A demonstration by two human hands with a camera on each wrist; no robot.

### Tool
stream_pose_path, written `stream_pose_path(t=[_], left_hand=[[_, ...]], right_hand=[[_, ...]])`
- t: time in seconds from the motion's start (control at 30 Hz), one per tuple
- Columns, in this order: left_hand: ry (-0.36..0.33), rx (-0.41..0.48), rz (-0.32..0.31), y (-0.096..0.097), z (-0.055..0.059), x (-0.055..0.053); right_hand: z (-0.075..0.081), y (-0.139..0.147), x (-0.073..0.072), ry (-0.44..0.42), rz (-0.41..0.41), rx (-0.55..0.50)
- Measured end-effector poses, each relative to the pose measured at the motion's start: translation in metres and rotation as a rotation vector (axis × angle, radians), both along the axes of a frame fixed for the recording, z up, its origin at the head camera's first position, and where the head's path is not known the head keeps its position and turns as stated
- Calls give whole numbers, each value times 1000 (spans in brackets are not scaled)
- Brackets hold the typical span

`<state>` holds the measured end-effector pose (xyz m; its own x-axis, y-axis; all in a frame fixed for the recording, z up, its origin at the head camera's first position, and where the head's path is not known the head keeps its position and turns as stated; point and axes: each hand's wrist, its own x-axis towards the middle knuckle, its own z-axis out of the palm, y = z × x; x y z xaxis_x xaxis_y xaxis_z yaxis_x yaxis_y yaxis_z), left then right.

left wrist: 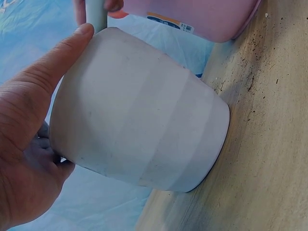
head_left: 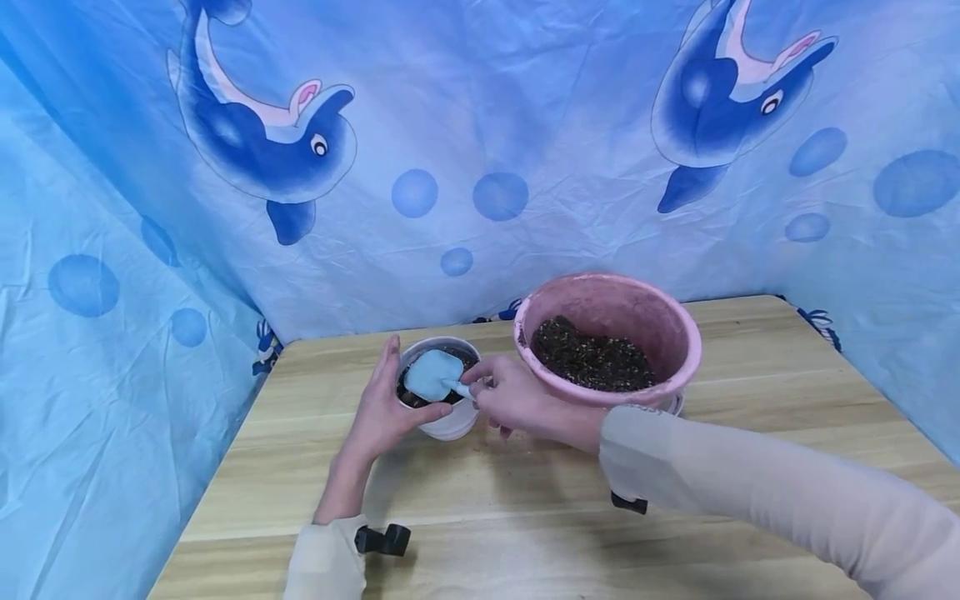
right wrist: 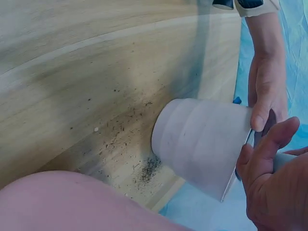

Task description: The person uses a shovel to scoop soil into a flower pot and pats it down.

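Observation:
A white flower pot (head_left: 452, 425) with dark soil inside stands upright on the wooden table. My left hand (head_left: 381, 415) holds the pot by its rim from the left, thumb on the near side and fingers round the far side. The handle of a light blue hand trowel is gripped by my right hand (head_left: 517, 396), at the pot's right edge. The trowel's blade (head_left: 433, 375) lies over the soil within the rim. In the left wrist view the pot's ribbed side (left wrist: 144, 110) fills the middle, and its soil is hidden.
A large pink tub (head_left: 693, 350) with dark soil (head_left: 592, 358) stands right of the pot, under my right forearm. Crumbs of soil (right wrist: 149, 168) are scattered on the table (head_left: 480, 517) near the pot. A blue dolphin-printed sheet (head_left: 465, 100) hangs behind and at the sides.

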<state>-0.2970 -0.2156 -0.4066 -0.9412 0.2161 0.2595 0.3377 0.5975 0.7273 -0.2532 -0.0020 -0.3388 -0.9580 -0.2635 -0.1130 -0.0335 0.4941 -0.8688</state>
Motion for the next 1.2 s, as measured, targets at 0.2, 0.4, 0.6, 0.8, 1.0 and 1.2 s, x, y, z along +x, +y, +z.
stream_pose_path(t=[0.2, 0.4, 0.6, 0.8, 1.0, 1.2], left_hand=[[16, -5, -3, 0, 0, -1], [7, -4, -2, -1, 1, -1], [14, -3, 1, -1, 0, -2], [11, -6, 0, -1, -2, 0], [14, 0, -12, 1, -1, 0], [20, 8, -6, 0, 1, 0]], right_hand=[[8, 5, 1, 156, 139, 228], [11, 1, -4, 344, 151, 412], [8, -2, -4, 407, 138, 488], [5, -3, -9, 425, 146, 490], [6, 2, -6, 326, 128, 452], [17, 2, -2, 221, 187, 466]])
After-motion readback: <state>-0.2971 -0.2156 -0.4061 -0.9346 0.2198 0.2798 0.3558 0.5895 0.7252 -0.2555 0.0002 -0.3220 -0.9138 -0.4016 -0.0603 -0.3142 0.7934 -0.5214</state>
